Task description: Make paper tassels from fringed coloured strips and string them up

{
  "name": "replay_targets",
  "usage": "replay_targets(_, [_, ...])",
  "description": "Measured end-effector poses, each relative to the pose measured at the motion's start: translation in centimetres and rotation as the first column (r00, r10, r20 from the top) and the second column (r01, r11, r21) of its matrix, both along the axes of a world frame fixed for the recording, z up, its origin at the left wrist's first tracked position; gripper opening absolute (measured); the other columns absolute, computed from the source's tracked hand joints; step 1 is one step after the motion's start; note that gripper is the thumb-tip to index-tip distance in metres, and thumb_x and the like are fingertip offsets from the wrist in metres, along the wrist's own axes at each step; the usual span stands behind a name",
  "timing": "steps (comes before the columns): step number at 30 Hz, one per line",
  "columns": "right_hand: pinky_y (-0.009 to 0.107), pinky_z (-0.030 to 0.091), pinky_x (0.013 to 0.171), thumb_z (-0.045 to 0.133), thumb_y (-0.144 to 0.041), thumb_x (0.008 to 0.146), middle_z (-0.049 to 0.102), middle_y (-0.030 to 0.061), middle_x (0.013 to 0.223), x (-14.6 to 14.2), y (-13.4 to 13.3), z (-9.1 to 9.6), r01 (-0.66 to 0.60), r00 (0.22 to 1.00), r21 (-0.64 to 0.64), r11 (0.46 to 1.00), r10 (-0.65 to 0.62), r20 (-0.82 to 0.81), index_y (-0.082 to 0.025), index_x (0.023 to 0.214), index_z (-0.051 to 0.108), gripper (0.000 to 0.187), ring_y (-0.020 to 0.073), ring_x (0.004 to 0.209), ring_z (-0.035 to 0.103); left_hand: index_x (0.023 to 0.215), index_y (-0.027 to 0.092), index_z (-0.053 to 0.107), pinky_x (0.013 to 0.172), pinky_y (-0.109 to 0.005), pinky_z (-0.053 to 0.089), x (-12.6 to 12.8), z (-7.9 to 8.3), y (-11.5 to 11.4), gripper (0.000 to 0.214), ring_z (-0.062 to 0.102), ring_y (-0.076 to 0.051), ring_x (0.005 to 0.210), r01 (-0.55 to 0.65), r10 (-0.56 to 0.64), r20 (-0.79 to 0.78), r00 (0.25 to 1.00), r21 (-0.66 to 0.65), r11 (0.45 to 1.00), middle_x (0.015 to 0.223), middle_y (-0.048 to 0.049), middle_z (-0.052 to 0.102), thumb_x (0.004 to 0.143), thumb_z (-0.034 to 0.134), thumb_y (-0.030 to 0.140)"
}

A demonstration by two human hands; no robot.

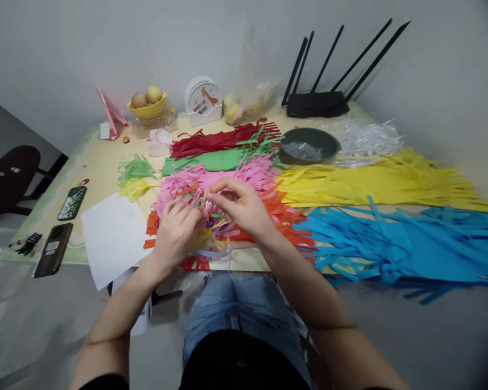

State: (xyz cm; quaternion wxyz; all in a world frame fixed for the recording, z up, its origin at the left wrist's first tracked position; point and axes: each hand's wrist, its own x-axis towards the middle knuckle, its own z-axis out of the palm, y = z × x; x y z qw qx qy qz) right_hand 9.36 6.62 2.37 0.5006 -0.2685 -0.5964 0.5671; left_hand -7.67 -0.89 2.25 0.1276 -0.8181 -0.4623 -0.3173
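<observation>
My left hand point(177, 228) is closed at the near side of the table, its fingers around one end of a bunch of multicoloured strips point(220, 228). Thumb and forefinger of my right hand point(246, 208) pinch together just beside it, at a small pale bit too fine to name. The bunch's loose ends hang below both hands, over orange fringed sheets point(284, 216). Behind them lies a pink fringed sheet point(215, 177), then a green one point(205, 161) and a dark red one point(223, 140).
Yellow point(374, 184) and blue point(435, 244) fringed sheets spread rightward, the blue overhanging the front edge. A dark bowl point(309, 154), clear shredded strips point(366, 141) and a black router point(318, 104) stand behind. Leftward lie white paper point(111, 235) and two phones point(72, 203).
</observation>
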Motion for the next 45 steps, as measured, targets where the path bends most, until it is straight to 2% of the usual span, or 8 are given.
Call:
replay_targets(6, [0.017, 0.034, 0.041, 0.063, -0.058, 0.090, 0.058, -0.0047, 0.073, 2.3, 1.7, 1.0, 0.398, 0.863, -0.086, 0.913, -0.405, -0.303, -0.029, 0.098, 0.050, 0.033, 0.0072, 0.052, 0.052, 0.087, 0.023, 0.072, 0.080, -0.036, 0.051, -6.0, 0.1, 4.3, 0.023, 0.068, -0.022, 0.080, 0.150, 0.017, 0.293, 0.956, -0.539, 0.829, 0.087, -0.0070, 0.075, 0.094, 0.057, 0.039])
replay_targets(10, [0.018, 0.037, 0.040, 0.069, -0.059, 0.084, 0.055, -0.0062, 0.064, 1.3, 1.1, 0.9, 0.314, 0.905, -0.136, 0.940, -0.339, -0.257, -0.027, 0.095, 0.051, 0.039, 0.0068, 0.046, 0.048, 0.071, 0.020, 0.066, 0.090, -0.041, 0.047, -12.6, -0.8, 10.3, 0.015, 0.065, -0.029, 0.095, -0.356, 0.483, 0.136, 0.865, -0.513, 0.781, 0.090, -0.0129, 0.073, 0.083, 0.062, 0.028])
replay_targets(17, [0.018, 0.037, 0.039, 0.074, -0.053, 0.082, 0.060, -0.0071, 0.060, -0.2, 0.4, 0.1, 0.140, 0.955, -0.091, 0.986, -0.159, -0.251, -0.023, 0.091, 0.057, 0.036, 0.0060, 0.041, 0.049, 0.054, 0.021, 0.049, 0.095, -0.041, 0.041, -16.5, -3.3, 12.8, 0.027, 0.061, -0.027, 0.096, -0.443, 0.552, 0.098, 0.828, -0.490, 0.751, 0.059, -0.0046, 0.057, 0.078, 0.062, 0.022])
replay_targets(20, [0.019, 0.036, 0.041, 0.075, -0.054, 0.080, 0.059, -0.0064, 0.056, -0.5, 0.7, 0.2, 0.102, 0.988, -0.042, 0.994, -0.106, -0.114, -0.019, 0.089, 0.063, 0.038, 0.0058, 0.041, 0.047, 0.069, 0.020, 0.058, 0.095, -0.038, 0.044, -15.7, -1.8, 11.9, 0.015, 0.063, -0.024, 0.096, -0.409, 0.529, 0.184, 0.828, -0.447, 0.796, 0.076, -0.0050, 0.067, 0.079, 0.065, 0.029])
replay_targets(24, [0.021, 0.039, 0.049, 0.070, -0.042, 0.086, 0.060, -0.0044, 0.057, -1.8, 0.4, 0.2, 0.042, 0.996, 0.076, 0.996, -0.047, 0.071, -0.016, 0.089, 0.069, 0.026, 0.0077, 0.048, 0.052, 0.078, 0.020, 0.061, 0.084, -0.035, 0.054, -11.6, 0.6, 8.9, 0.026, 0.070, -0.022, 0.086, -0.085, 0.326, 0.551, 0.768, -0.417, 0.905, 0.085, -0.0061, 0.072, 0.074, 0.077, 0.040])
replay_targets(27, [0.021, 0.039, 0.052, 0.067, -0.036, 0.090, 0.063, -0.0028, 0.063, -2.5, -0.2, 0.1, 0.029, 0.987, 0.159, 0.987, -0.054, 0.152, -0.016, 0.093, 0.071, 0.020, 0.0082, 0.052, 0.053, 0.083, 0.018, 0.070, 0.077, -0.033, 0.056, -7.7, 1.8, 6.2, 0.031, 0.072, -0.022, 0.082, 0.075, 0.262, 0.686, 0.679, -0.419, 0.905, 0.084, -0.0061, 0.075, 0.068, 0.085, 0.041])
replay_targets(33, [0.022, 0.042, 0.057, 0.065, -0.037, 0.090, 0.067, -0.0012, 0.067, -2.5, -0.7, 0.2, 0.047, 0.982, 0.196, 0.980, -0.080, 0.169, -0.016, 0.093, 0.071, 0.022, 0.0097, 0.056, 0.056, 0.088, 0.022, 0.081, 0.084, -0.037, 0.056, -3.8, 2.6, 3.3, 0.023, 0.072, -0.023, 0.086, 0.008, 0.267, 0.660, 0.702, -0.382, 0.924, 0.092, -0.0071, 0.079, 0.072, 0.085, 0.039])
replay_targets(45, [0.022, 0.039, 0.054, 0.064, -0.037, 0.091, 0.063, -0.0023, 0.063, -1.8, -1.5, 0.7, 0.046, 0.979, 0.153, 0.987, -0.075, 0.190, -0.016, 0.090, 0.069, 0.022, 0.0088, 0.054, 0.053, 0.089, 0.023, 0.079, 0.084, -0.034, 0.053, -2.8, 2.9, 2.7, 0.015, 0.069, -0.020, 0.087, -0.112, 0.214, 0.526, 0.823, -0.219, 0.969, 0.089, -0.0031, 0.077, 0.079, 0.080, 0.035])
